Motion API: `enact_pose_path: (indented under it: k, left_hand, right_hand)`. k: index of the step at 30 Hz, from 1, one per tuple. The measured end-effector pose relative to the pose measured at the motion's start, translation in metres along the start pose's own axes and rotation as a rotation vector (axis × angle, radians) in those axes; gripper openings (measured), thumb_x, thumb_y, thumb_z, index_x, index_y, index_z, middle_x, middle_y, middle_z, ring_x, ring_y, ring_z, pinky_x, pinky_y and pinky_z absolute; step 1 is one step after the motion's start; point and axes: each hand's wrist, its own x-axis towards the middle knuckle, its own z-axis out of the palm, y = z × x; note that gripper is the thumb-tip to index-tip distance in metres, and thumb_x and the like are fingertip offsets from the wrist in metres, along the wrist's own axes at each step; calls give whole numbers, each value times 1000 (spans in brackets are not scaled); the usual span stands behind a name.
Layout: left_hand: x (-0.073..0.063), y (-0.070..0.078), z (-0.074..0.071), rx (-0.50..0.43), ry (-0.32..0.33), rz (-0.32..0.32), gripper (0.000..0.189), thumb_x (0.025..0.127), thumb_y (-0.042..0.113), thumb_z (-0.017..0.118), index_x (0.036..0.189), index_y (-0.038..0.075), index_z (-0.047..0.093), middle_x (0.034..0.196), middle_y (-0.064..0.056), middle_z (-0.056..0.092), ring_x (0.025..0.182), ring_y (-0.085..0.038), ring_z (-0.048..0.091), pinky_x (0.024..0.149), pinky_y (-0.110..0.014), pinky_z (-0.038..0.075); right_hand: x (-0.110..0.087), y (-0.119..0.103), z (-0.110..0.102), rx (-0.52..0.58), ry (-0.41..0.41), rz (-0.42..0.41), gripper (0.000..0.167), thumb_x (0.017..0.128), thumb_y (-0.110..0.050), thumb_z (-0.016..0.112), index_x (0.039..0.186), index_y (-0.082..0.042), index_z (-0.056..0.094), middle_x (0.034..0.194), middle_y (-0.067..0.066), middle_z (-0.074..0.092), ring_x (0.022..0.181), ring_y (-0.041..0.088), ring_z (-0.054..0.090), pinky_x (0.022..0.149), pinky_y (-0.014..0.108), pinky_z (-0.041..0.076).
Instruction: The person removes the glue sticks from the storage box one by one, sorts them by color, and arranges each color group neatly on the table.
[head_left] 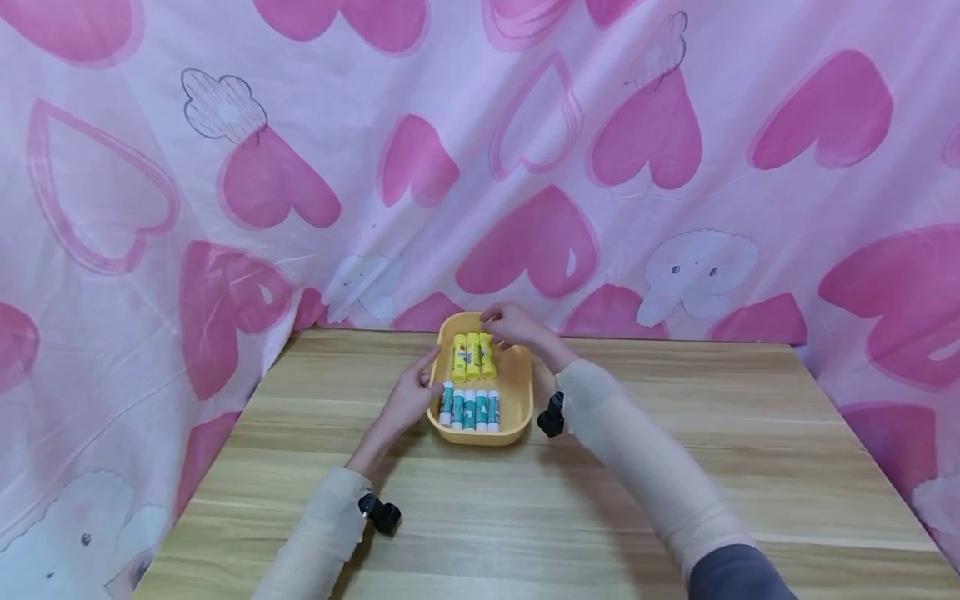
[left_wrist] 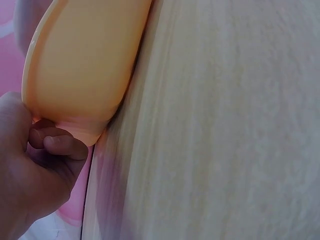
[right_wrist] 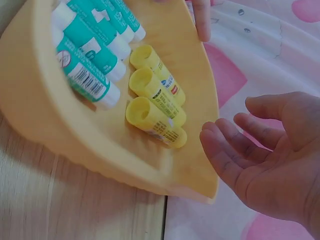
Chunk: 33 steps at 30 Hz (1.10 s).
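Pink heart-patterned cloth (head_left: 525, 242) backs a wooden counter (head_left: 675, 467). Below the frame's centre, a tray (head_left: 514, 396) holds yellow glue sticks (head_left: 472, 357) above green ones (head_left: 469, 410). The left hand (head_left: 408, 393) grips its left rim; the right hand (head_left: 519, 323), fingers loosely spread, holds nothing. Tipping the tray could roll the sticks.

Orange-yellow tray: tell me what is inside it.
Three yellow glue sticks and five green-and-white glue sticks lie in two rows. The part of the tray under them is covered and cannot be seen.
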Motion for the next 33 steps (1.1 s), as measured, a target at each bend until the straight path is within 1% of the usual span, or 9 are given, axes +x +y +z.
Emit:
enact_pose_path:
  k: [4, 9, 12, 17, 21, 25, 29, 31, 33]
  left_hand:
    - [0, 1, -1, 0, 0, 0, 76, 89, 4, 59, 155, 30, 33, 121, -21, 67, 106, -26, 67, 72, -29, 58]
    - [0, 2, -2, 11, 5, 6, 76, 89, 5, 60, 155, 30, 34, 117, -20, 69, 103, -25, 68, 70, -29, 57]
    - [1, 1, -1, 7, 1, 14, 76, 88, 5, 60, 155, 30, 34, 113, -20, 70, 100, -24, 68, 70, -27, 57]
    - [1, 0, -1, 2, 0, 2, 76, 88, 4, 59, 155, 32, 34, 111, -20, 70, 96, -24, 68, 66, -28, 56]
    - [1, -1, 0, -1, -2, 0, 77, 89, 4, 59, 155, 33, 33, 116, -20, 69, 102, -25, 68, 72, -29, 58]
    - [0, 0, 0, 15, 12, -2, 76, 88, 5, 60, 154, 33, 34, 115, -19, 69, 108, -25, 66, 77, -29, 59]
    - [-1, 1, 0, 25, 14, -8, 76, 88, 5, 60, 154, 34, 34, 108, -18, 71, 101, -24, 68, 73, -30, 59]
    - [-1, 2, 0, 26, 10, -5, 77, 88, 6, 60, 154, 33, 34, 104, -17, 71, 95, -23, 69, 70, -30, 58]
    - [-1, 2, 0, 29, 12, -6, 77, 88, 6, 60, 154, 33, 34, 100, -17, 71, 87, -22, 68, 66, -29, 56]
  right_hand:
    - [7, -2, 4, 12, 0, 41, 46, 101, -25, 54, 139, 1, 51, 133, 18, 56, 116, 38, 60, 94, 46, 55]
    - [11, -5, 7, -20, -2, 83, 47, 100, -26, 56, 138, 0, 51, 131, 16, 57, 114, 37, 60, 96, 46, 54]
    - [16, -4, 10, -47, -2, 119, 48, 99, -26, 58, 139, -1, 50, 129, 16, 57, 107, 34, 61, 93, 46, 55]
    - [18, -5, 14, -63, -18, 195, 49, 98, -26, 59, 140, -3, 48, 130, 14, 56, 107, 29, 59, 89, 42, 57]
    - [22, -2, 15, -78, -38, 234, 49, 96, -25, 61, 139, -5, 48, 132, 13, 55, 113, 30, 58, 90, 41, 57]
    - [26, 3, 18, -139, -56, 236, 47, 93, -23, 65, 134, -3, 50, 124, 15, 58, 107, 31, 61, 90, 42, 57]
    - [30, 9, 21, -161, -75, 231, 54, 90, -17, 68, 138, 0, 48, 120, 18, 59, 93, 29, 67, 82, 40, 60]
    - [31, 11, 23, -133, -69, 234, 60, 89, -13, 70, 142, 0, 44, 119, 19, 60, 89, 29, 68, 78, 40, 61]
    - [34, 13, 26, -116, -67, 232, 61, 88, -11, 71, 142, 1, 44, 117, 19, 61, 86, 28, 69, 74, 38, 61]
